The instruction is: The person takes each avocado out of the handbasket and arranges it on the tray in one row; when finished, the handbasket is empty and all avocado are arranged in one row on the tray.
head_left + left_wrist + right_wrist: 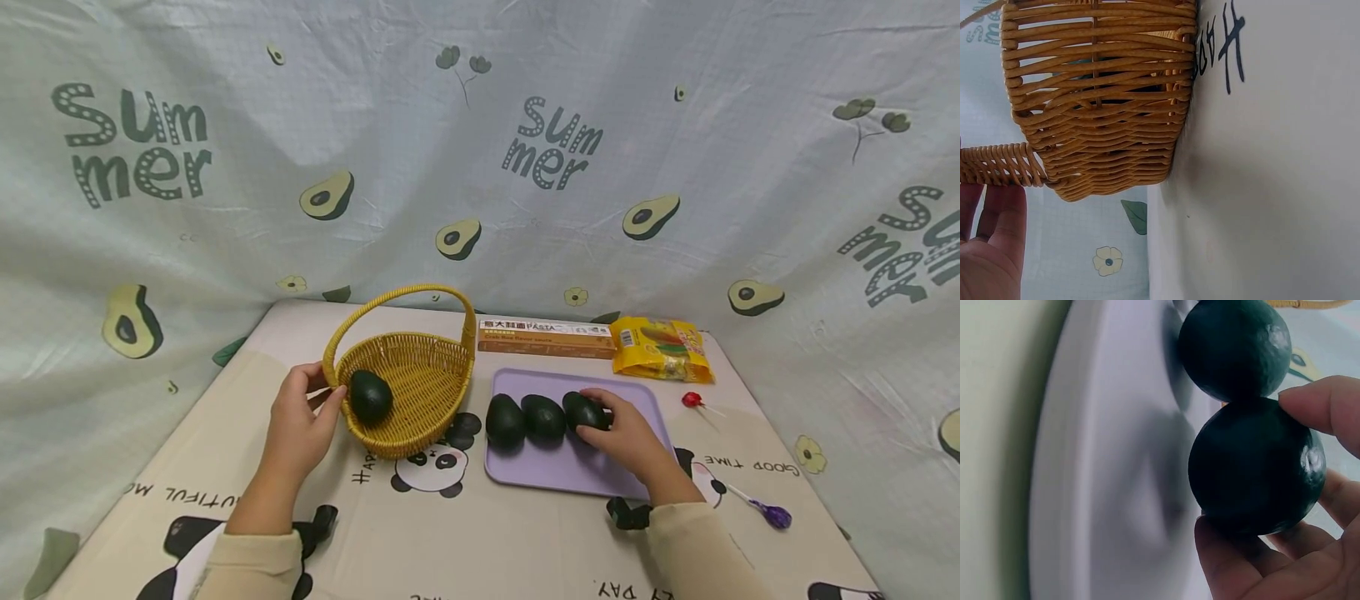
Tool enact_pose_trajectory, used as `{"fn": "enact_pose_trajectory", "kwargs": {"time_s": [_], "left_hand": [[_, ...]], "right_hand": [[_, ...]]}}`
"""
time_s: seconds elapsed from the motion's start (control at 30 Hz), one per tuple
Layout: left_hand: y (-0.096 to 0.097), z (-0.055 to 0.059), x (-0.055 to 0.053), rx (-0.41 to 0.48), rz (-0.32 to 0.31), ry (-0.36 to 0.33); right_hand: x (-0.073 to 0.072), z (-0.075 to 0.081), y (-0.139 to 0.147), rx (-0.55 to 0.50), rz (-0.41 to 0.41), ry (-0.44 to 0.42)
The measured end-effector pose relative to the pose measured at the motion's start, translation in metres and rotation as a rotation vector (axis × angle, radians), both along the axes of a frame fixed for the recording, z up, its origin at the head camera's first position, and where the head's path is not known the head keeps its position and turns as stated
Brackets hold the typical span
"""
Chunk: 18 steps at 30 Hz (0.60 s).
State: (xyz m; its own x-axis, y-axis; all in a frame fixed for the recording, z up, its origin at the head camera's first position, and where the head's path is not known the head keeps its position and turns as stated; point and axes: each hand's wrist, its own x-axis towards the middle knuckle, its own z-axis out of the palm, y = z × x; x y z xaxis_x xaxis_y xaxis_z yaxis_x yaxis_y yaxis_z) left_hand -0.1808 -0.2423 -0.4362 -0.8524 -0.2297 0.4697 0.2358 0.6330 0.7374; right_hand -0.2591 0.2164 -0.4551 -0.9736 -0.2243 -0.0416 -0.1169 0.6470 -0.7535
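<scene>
Right hand (628, 433) clamps its fingers around the rightmost avocado (584, 411) on the purple tray (570, 475). Left hand (300, 417) grips the wicker basket (420, 392) rim. The avocado looks firm, smooth, maybe slippery; best held around its widest middle.

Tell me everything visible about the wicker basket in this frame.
The basket is woven from yellow-tan wicker, oval, with one arched handle running over it end to end. It stands upright on the panda-print tablecloth, left of the purple tray and apart from it. One dark green avocado lies inside, at the left end. The left hand holds it at the left rim, where the handle joins. The left wrist view shows its ribbed side weave close up.
</scene>
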Motion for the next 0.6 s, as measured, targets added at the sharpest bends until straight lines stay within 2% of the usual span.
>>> {"fn": "enact_pose_trajectory", "kwargs": {"time_s": [0.4,0.6], "left_hand": [[-0.0004,0.0,-0.0008,0.01,-0.002,0.005],[-0.0011,-0.0015,-0.0007,0.011,-0.007,-0.001]], "right_hand": [[0.0023,-0.0015,-0.0012,0.026,-0.011,-0.018],[0.0037,-0.0019,-0.0024,0.02,-0.013,0.004]]}}
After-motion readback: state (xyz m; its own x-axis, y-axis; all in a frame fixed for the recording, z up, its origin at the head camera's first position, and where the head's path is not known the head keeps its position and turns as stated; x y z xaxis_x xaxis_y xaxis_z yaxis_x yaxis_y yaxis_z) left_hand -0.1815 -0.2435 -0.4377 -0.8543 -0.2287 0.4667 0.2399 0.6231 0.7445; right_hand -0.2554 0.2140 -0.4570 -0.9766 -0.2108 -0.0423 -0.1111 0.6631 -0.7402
